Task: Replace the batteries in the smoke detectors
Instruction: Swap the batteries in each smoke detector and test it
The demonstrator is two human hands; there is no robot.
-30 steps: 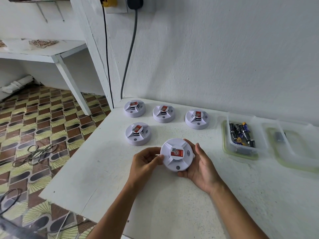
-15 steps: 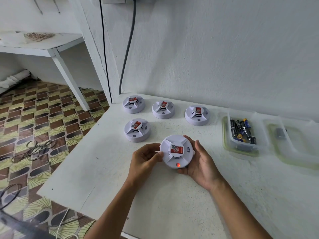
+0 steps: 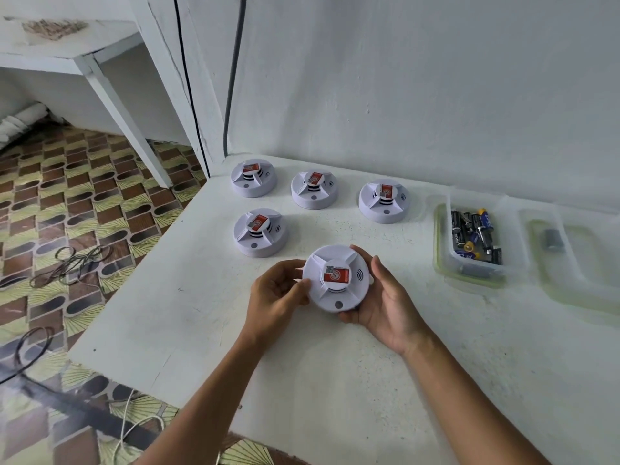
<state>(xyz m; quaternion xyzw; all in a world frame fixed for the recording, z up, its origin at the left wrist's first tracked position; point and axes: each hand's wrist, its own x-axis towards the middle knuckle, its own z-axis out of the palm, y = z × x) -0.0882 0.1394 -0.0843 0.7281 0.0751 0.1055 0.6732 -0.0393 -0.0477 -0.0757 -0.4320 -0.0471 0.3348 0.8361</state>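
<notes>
Both hands, left (image 3: 278,293) and right (image 3: 382,303), grip a white smoke detector (image 3: 335,278) above the counter (image 3: 302,380), near four more detectors (image 3: 260,233) and a tub of batteries (image 3: 474,234).

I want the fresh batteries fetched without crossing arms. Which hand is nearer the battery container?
Right. The right hand cups the held smoke detector on the side facing the battery container; the left hand grips the detector's opposite side, farther away.

We see 2 bare forearms reaching in from the bottom edge. L hand (image 3: 280,292) has fingers curled w/ thumb tip pressing inward; R hand (image 3: 385,302) is cupped palm-up (fingers curling up behind, thumb at the lower side).
</notes>
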